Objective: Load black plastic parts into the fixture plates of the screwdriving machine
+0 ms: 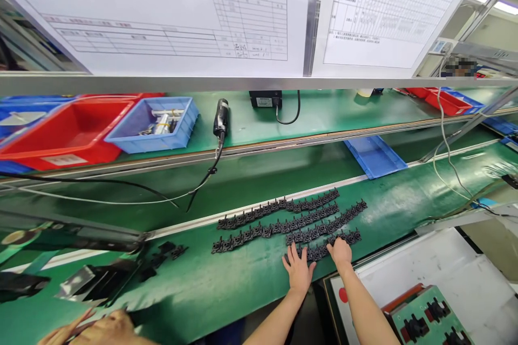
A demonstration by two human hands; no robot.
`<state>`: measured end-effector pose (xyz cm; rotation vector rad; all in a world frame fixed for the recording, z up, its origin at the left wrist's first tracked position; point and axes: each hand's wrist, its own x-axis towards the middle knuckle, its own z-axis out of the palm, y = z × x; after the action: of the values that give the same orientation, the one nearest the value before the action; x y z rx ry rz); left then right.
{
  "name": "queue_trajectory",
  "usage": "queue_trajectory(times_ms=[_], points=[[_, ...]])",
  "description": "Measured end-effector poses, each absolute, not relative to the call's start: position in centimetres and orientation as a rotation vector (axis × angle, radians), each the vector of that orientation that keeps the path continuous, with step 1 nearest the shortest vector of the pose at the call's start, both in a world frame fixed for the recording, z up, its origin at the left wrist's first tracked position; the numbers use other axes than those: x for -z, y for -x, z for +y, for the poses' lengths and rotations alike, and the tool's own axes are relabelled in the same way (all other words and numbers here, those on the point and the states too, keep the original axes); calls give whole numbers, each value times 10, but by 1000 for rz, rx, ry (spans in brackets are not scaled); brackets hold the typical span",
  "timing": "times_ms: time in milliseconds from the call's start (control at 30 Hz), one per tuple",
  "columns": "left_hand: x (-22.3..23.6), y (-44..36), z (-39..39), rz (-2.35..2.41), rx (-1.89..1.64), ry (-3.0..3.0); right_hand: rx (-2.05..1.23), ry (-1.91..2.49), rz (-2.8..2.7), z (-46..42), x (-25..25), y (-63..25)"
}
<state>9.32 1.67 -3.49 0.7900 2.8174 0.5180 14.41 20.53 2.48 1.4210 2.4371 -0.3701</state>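
Note:
Small black plastic parts with upright pegs stand side by side in several rows on the green mat. The back rows lie further off, beyond my hands. At the front row, my left hand is open with its fingers spread, fingertips at the row's left end. My right hand has its fingers curled down on parts further right in the same row. Its fingers partly hide what they grip. Both palms are low over the mat near the bench's front edge.
Another person's hand is at the lower left, by black pieces. A blue tray leans at the shelf edge. Above stand a red bin, a light-blue bin and a hanging black tool. A green fixture sits at right.

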Motion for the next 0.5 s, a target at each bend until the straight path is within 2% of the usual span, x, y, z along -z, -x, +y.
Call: queue_trajectory(times_ms=[500], points=[[36, -94, 18, 2834, -436, -801, 400, -1437, 2464, 197, -33, -141]])
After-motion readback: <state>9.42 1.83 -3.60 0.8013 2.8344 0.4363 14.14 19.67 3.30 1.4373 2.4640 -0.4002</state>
